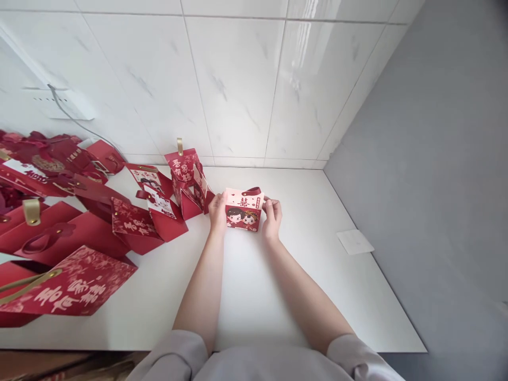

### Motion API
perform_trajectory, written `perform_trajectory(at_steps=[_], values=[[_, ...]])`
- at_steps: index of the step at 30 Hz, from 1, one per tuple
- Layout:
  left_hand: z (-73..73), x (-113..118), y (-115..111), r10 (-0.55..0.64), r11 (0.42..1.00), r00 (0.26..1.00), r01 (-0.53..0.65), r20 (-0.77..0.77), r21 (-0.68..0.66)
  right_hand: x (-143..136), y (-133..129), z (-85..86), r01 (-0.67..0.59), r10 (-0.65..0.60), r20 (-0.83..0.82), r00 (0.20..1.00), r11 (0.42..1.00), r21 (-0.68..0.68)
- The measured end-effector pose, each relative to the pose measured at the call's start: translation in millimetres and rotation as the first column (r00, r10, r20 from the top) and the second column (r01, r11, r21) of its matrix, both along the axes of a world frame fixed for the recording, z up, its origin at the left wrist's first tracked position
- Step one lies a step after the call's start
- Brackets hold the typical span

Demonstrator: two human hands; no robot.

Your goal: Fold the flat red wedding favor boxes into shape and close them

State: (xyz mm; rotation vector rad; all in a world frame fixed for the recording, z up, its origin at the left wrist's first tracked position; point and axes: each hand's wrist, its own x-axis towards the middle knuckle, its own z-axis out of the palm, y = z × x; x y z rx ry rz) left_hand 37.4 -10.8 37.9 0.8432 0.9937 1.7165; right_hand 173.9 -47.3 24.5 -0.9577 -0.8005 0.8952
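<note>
A small red and pale pink gift box with a cartoon couple on its front and a dark red strap handle on top stands on the white tabletop between my hands. My left hand grips its left side, the thumb against the front edge. At the opposite side, my right hand has its fingers bent around the upper right edge. The rear of the box and the fingertips behind it are hidden. Just left of my left hand, a taller red gift box with a gold loop stands near the wall.
Many red gift boxes crowd the left of the table, including a large one near the front edge. A white square plate lies at the right edge. Tiled wall behind, grey wall at right, socket cable at left.
</note>
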Motion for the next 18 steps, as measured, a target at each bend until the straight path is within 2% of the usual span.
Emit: perform_trajectory(at_steps=[2, 3, 5, 7, 9, 11, 13, 15, 18], values=[[13.5, -4.5, -6.2, -0.002, 0.994, 0.996, 0.012, -0.086, 0.111, 7.6, -6.7, 20.2, 0.02, -0.03, 0.081, 0.996, 0.993, 0.118], [22.1, -7.0, -9.7, -0.012, 0.987, 0.988, 0.036, -0.154, 0.158, 13.1, -9.9, 32.3, -0.015, -0.009, 0.143, 0.99, 0.986, 0.166], [40.7, -11.8, -17.5, -0.037, 0.971, 0.936, 0.116, -0.349, 0.208, 25.9, -16.0, 57.6, -0.178, 0.116, 0.307, 0.945, 0.967, 0.184], [57.7, -16.0, -26.1, -0.083, 0.956, 0.824, 0.224, -0.561, 0.188, 38.2, -21.9, 79.8, -0.408, 0.3, 0.5, 0.812, 0.905, 0.119], [69.5, -19.2, -35.3, -0.15, 0.939, 0.704, 0.321, -0.694, 0.122, 46.5, -26.9, 95.1, -0.545, 0.381, 0.653, 0.654, 0.836, 0.058], [74.6, -21.3, -44.6, -0.227, 0.923, 0.637, 0.381, -0.737, 0.045, 49.3, -30.8, 103.3, -0.561, 0.368, 0.739, 0.564, 0.827, 0.017], [73.8, -22.2, -53.1, -0.287, 0.91, 0.61, 0.414, -0.738, -0.012, 47.7, -33.5, 107.0, -0.504, 0.319, 0.768, 0.555, 0.864, 0.006], [69.6, -22.1, -60.0, -0.305, 0.907, 0.612, 0.419, -0.73, -0.027, 44.3, -35.9, 109.5, -0.464, 0.288, 0.764, 0.578, 0.886, 0.017], [62.0, -22.0, -66.4, -0.297, 0.917, 0.661, 0.399, -0.689, -0.012, 42.1, -39.9, 112.6, -0.493, 0.284, 0.757, 0.589, 0.868, 0.058]])
